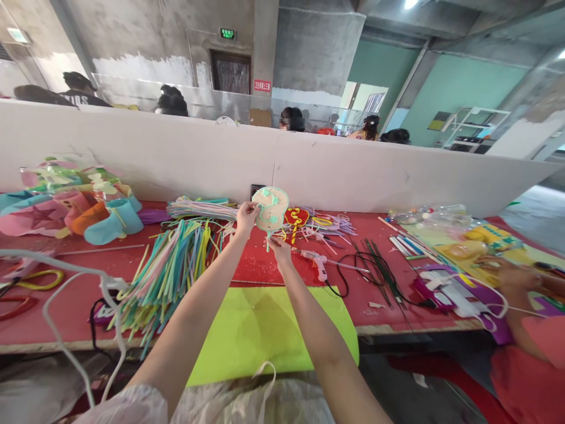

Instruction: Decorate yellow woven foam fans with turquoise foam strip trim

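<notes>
A cream fan-shaped craft piece (272, 207) is held up in front of me, with a mint-green edge, small green decorations and a green stem pointing down. My left hand (248, 217) pinches its left edge between thumb and fingers. Lower down, my right hand (281, 249) closes around the stem at its base. Just behind and to the right lies a red piece with yellow pipe-cleaner trim (296, 217). A dark phone (257, 192) is partly hidden behind the cream piece. Close to my right hand rests a pink glue gun (316, 262).
Bundled pastel pipe cleaners (170, 271) cover the table (362, 227) on the left, beside colourful felt pieces (70, 212). A yellow-green sheet (265, 330) overhangs the front edge. Cables and a power strip (450, 294) lie right, near a co-worker's arm (516, 288). A white partition (335, 171) stands behind.
</notes>
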Available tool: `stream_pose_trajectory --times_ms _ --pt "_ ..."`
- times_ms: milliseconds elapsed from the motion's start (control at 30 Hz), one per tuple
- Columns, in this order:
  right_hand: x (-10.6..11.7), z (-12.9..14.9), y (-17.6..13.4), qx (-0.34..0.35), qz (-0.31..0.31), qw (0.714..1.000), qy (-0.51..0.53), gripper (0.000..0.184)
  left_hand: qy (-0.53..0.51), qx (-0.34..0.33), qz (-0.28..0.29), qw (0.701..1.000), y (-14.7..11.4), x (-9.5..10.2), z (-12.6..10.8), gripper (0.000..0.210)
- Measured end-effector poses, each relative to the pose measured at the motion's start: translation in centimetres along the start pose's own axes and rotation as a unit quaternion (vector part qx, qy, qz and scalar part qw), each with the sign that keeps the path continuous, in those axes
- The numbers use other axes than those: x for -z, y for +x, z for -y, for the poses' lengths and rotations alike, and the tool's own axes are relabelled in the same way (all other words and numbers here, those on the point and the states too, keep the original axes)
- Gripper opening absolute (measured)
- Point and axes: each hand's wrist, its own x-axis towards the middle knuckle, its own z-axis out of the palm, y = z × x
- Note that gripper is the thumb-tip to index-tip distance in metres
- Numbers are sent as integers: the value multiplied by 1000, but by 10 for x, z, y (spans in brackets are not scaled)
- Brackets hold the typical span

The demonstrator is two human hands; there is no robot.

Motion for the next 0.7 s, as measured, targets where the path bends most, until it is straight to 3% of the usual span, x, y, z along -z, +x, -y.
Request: stream_pose_trajectory --times_ms 267,533,700 --pt "-3 -6 3 9 9 1000 10 33 -124 42 -48 990 -4 -10 1 28" --pt "-4 -4 1 11 20 1000 8 28 -117 60 -104 986 -7 -15 2 30" --pt "-2 -6 0 5 12 1000 15 31 -150 73 -52 985 -10 -14 -1 43"
